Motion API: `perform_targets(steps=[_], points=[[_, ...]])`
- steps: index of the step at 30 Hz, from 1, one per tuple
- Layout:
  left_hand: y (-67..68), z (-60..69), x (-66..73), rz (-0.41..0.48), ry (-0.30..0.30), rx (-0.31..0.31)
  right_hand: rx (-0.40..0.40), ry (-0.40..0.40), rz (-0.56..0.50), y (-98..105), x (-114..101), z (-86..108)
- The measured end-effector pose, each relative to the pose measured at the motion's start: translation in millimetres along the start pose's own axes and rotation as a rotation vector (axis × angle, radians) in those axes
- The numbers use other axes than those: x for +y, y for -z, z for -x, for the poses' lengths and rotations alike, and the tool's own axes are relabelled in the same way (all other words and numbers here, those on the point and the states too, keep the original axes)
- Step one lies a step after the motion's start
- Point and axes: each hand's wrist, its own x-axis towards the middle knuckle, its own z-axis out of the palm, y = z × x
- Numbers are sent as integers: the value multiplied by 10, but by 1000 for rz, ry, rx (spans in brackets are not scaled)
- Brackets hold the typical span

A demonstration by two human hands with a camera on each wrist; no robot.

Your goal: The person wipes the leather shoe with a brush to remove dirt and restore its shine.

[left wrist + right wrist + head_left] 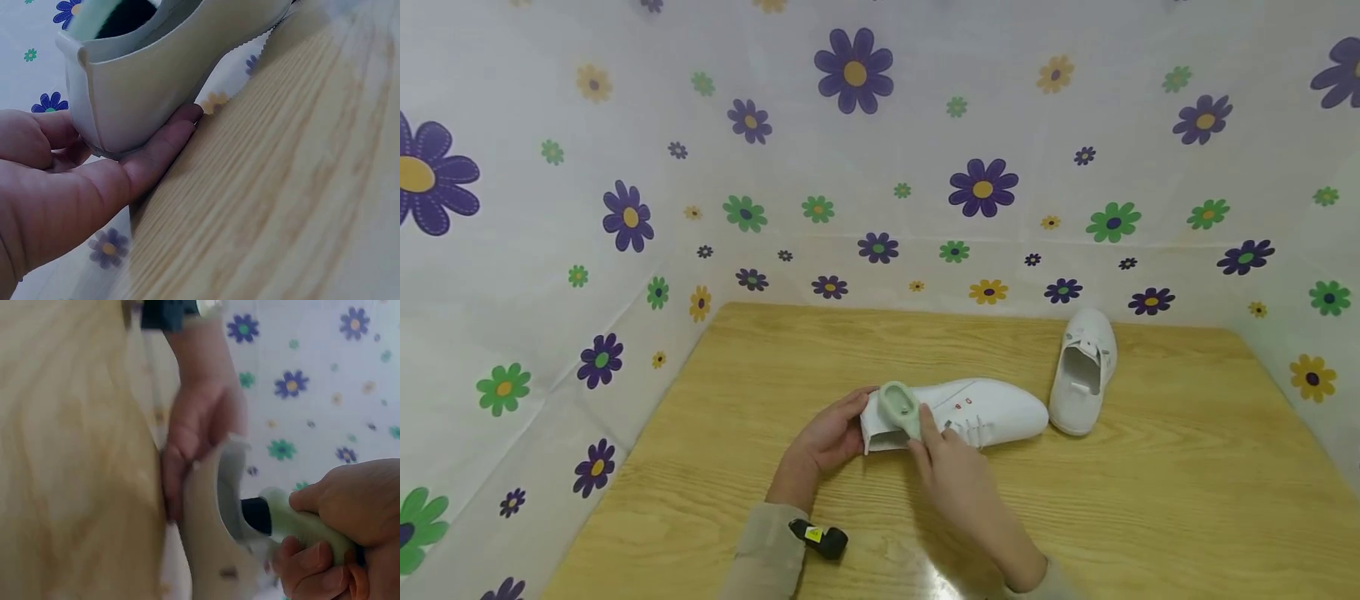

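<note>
A white lace-up shoe [1011, 408] lies on its side across the middle of the table, toe to the right. At its heel, my left hand [829, 435] grips it, with fingers under the sole side in the left wrist view. My right hand [958, 479] holds a light green brush [897, 403] by its handle, its head over the shoe's side near the heel. Dark bristles [256, 515] show in the right wrist view, close against the shoe's opening edge; whether they touch is unclear.
A second white shoe [1077, 406] stands upright at the back right, close to the first shoe's toe. The wood-grain table [1187, 467] is bounded by flower-printed cloth [910, 142] at the back and sides. A black strap device [826, 537] sits on the left wrist.
</note>
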Motion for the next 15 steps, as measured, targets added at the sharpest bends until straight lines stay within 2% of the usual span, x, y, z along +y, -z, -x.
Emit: perform_targets(steps=[2,7,9,11,15], points=[[1,-6,-16,7,4,-4,18,-28,30,116,95,11],[-7,-22,-38,-3,3,-2,6,-141,102,443,258,37],[-9,-28,-37,-3,5,9,-12,-155,114,495,276,40],[-6,-32,-33,-8,3,17,-42,-116,106,483,263,38],[-8,-32,-32,-8,-6,1,-146,-21,5,378,169,31]])
